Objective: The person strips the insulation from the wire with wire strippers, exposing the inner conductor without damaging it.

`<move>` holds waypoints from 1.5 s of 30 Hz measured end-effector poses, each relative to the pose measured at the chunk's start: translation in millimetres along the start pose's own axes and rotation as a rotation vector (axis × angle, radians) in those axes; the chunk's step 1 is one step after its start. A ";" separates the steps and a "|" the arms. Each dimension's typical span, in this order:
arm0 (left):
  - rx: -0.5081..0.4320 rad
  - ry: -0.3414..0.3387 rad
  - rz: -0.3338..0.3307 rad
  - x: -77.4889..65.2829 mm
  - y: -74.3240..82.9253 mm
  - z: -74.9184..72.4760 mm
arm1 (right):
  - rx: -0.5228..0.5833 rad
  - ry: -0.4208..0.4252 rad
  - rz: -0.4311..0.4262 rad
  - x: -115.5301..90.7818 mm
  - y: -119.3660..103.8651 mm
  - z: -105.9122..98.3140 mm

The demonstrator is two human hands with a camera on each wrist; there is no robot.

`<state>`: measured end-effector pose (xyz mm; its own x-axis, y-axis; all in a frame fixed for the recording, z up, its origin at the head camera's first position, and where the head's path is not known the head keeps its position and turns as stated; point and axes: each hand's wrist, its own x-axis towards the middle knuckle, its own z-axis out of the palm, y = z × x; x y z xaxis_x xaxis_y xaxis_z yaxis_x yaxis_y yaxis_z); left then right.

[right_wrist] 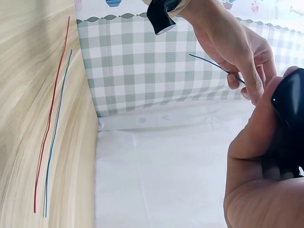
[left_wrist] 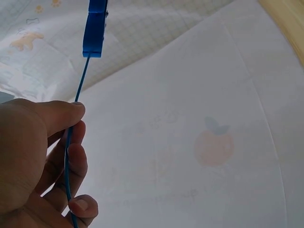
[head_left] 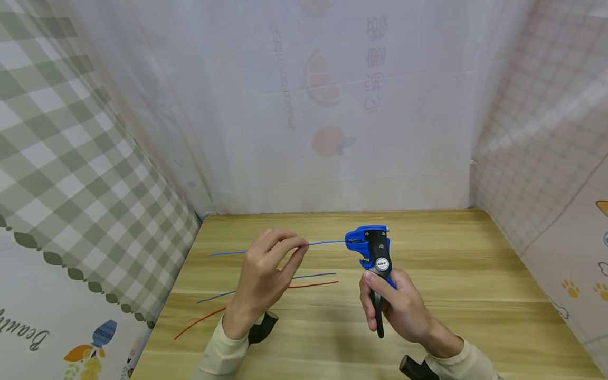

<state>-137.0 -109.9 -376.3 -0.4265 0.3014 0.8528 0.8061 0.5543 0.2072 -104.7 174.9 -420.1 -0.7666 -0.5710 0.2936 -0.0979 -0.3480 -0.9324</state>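
Note:
My left hand [head_left: 263, 269] pinches a thin blue wire [head_left: 328, 242] between thumb and forefinger, and the wire's tail runs back past the palm to the left. Its other end meets the nose of a blue and black wire stripper [head_left: 378, 245]. My right hand [head_left: 406, 306] grips this tool by its handles, nose pointing left. In the left wrist view the wire [left_wrist: 81, 85] goes straight up into the stripper's blue head [left_wrist: 93, 33]. The right wrist view shows the black handle [right_wrist: 289, 109] inside my curled right hand [right_wrist: 256, 190].
On the wooden table [head_left: 475, 264], to the left, lie a second blue wire [head_left: 315, 275] and a red wire [head_left: 315, 285], side by side and partly behind my left forearm. Printed cloth screens stand at the back [head_left: 404, 174] and both sides. Each wrist wears a black mount [head_left: 263, 327].

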 end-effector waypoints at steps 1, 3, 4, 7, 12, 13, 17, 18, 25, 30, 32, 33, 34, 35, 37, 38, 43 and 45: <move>0.001 -0.001 -0.001 -0.2 -0.3 0.4 | -0.002 0.001 -0.002 0.2 0.2 0.2; 0.003 -0.006 -0.006 -0.3 -0.6 0.7 | -0.004 0.004 -0.007 0.4 0.7 0.4; 0.005 -0.009 -0.009 -0.3 -0.6 0.8 | -0.005 0.006 -0.009 0.5 0.9 0.5; 0.008 -0.016 -0.017 -0.7 -0.6 1.2 | -0.004 0.013 -0.013 0.5 1.8 0.9; 0.008 -0.011 -0.010 -2.2 -0.7 3.3 | -0.004 0.016 -0.021 -0.4 3.5 1.6; 0.009 -0.009 -0.006 -2.4 -0.7 3.7 | -0.002 0.015 -0.023 -0.7 3.8 1.7; 0.013 0.000 -0.002 -2.8 -0.8 4.6 | -0.001 0.013 -0.038 -1.1 4.7 1.8; 0.015 0.001 -0.001 -3.0 -0.7 4.7 | -0.002 0.011 -0.041 -1.1 4.8 1.9; 0.009 0.000 -0.009 -3.6 -0.5 4.6 | -0.005 0.018 -0.042 -1.0 5.0 2.9; 0.011 -0.009 -0.012 -3.3 -1.0 5.1 | -0.009 0.026 -0.044 -1.3 5.4 3.3; 0.012 -0.013 -0.012 -3.3 -1.1 5.4 | -0.010 0.028 -0.046 -1.6 5.8 3.6; 0.012 -0.012 -0.012 -3.3 -1.1 5.5 | -0.012 0.029 -0.048 -1.7 5.9 3.6; 0.013 -0.012 -0.011 -3.3 -1.1 5.8 | -0.013 0.030 -0.050 -1.7 6.0 3.6; 0.013 -0.012 -0.011 -3.3 -1.0 6.0 | -0.015 0.032 -0.051 -1.8 6.0 3.6; 0.014 -0.007 -0.008 -3.0 -0.8 6.4 | -0.020 0.033 -0.054 -1.9 6.1 3.5; 0.012 -0.007 -0.010 -2.9 -0.6 6.6 | -0.022 0.033 -0.055 -2.0 6.0 3.4; 0.010 -0.021 -0.028 -2.2 0.3 7.5 | -0.028 0.038 -0.051 -2.8 5.6 2.4; 0.011 -0.027 -0.033 -1.9 0.7 8.2 | -0.032 0.041 -0.050 -3.2 5.4 2.1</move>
<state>-139.0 -103.8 -381.8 -0.4638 0.3032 0.8324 0.7867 0.5730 0.2296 -101.4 173.3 -425.6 -0.7855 -0.5222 0.3320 -0.1569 -0.3510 -0.9232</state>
